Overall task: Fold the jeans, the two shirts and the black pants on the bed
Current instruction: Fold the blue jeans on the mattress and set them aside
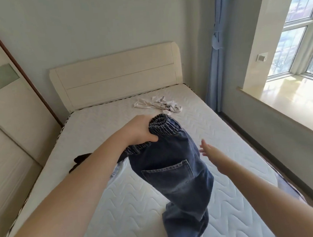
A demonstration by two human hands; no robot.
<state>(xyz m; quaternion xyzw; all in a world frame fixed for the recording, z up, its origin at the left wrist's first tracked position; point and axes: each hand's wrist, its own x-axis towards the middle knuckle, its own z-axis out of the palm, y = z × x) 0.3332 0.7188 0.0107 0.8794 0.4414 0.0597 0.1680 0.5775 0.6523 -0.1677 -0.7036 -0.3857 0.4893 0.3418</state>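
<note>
**Jeans held up over bed by one hand; other garments lie unfolded**

Landmark for all positions: the cream headboard [115, 75] at the far end of the bed [100, 126].

Left hand [140, 131]: fingers and thumb curled round the gathered elastic waistband of the jeans [172, 165], gripping it. The hand is raised above the mattress, out from the middle of the headboard toward the foot of the bed.

Right hand [209, 152]: fingers straight and spread, holding nothing. It sits just beside the right edge of the jeans, farther from the headboard than the left hand. Whether a fingertip touches the denim cannot be told.

Jeans: dark blue denim, hanging from the waistband with a back pocket facing the camera. The legs trail down toward the foot of the bed, away from the headboard; the lower part runs out of the bottom of the frame.

White shirt [158, 104]: crumpled with black lettering, lying on the mattress near the headboard, below its right part.

Black pants [81, 160]: a dark bunched garment on the left side of the mattress, well away from the headboard, largely hidden behind the left forearm.

A small patch of pale fabric [116, 170] shows at the left forearm's edge; what it is cannot be determined.
</note>
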